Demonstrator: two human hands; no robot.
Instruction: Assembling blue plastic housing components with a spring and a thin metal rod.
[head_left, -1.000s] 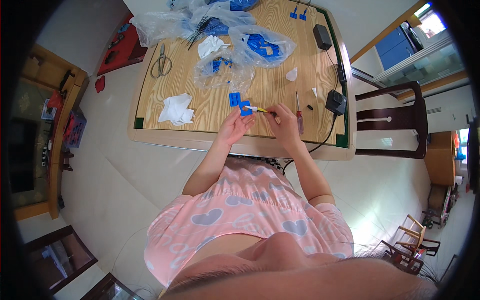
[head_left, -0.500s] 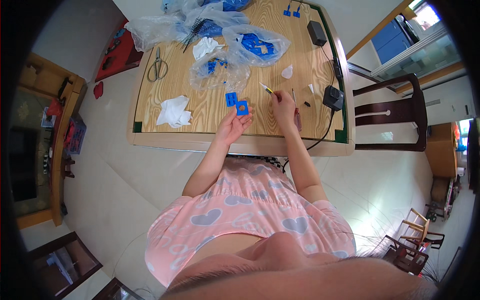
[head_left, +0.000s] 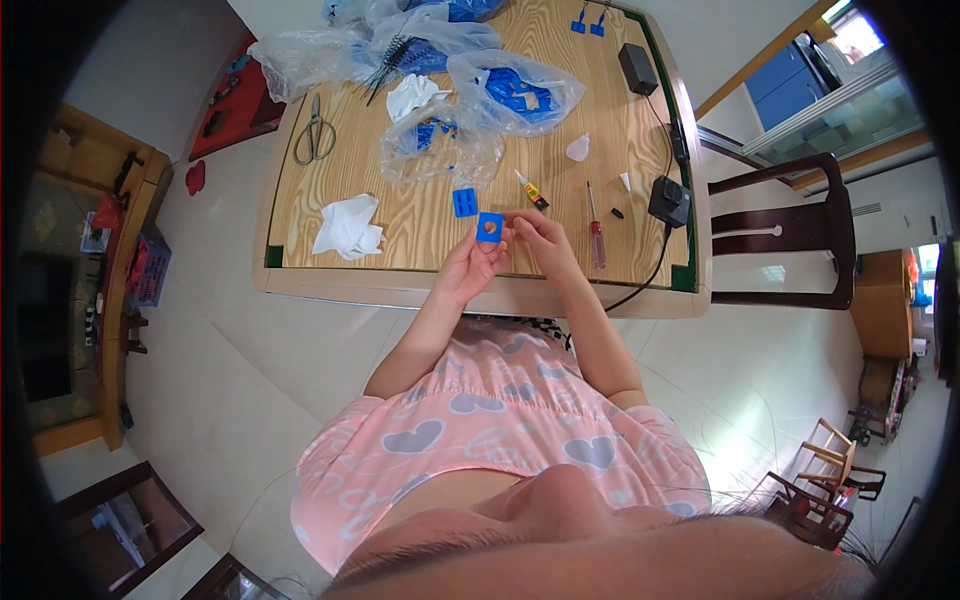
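My left hand (head_left: 468, 268) pinches a small blue square plate with a round hole (head_left: 490, 228) just above the table's near edge. At the plate's right edge are the bent fingertips of my right hand (head_left: 542, 240), closed together and seeming to grip it. Just beyond the plate lies a blue slotted piece (head_left: 465, 203) on the wood. A small yellow-and-black glue tube (head_left: 533, 191) with a white nozzle rests beyond my right hand. To its right lies a screwdriver (head_left: 597, 240) with a reddish clear handle.
Scissors (head_left: 315, 138) and a crumpled white tissue (head_left: 348, 227) lie at left on the table (head_left: 400, 225). Clear bags of blue parts (head_left: 520, 90) fill the far middle. At right stand a black boxy device (head_left: 669, 200) with a cable and a black adapter (head_left: 636, 69).
My right hand has put the glue tube down on the table and moved left to the blue plate. My left hand has brought the plate slightly nearer to me.
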